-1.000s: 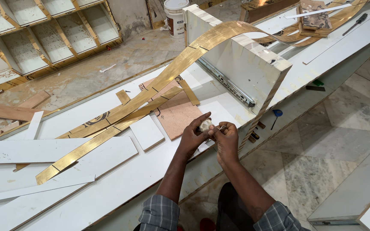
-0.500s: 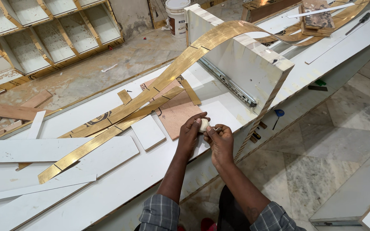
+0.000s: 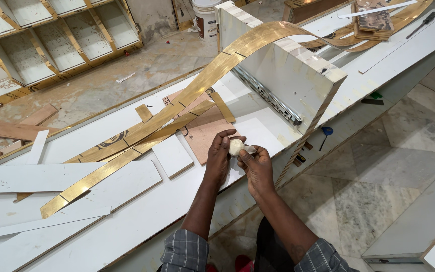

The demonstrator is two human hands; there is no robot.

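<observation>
Between both hands, small whitish lump (image 3: pixel 236 146)

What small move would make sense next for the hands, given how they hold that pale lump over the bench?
Probably to keep working the small pale lump between the fingers over the bench. Both the left hand and the right hand pinch it, apart from the gold strip and the brown board piece just beyond. What the lump is cannot be told.
</observation>
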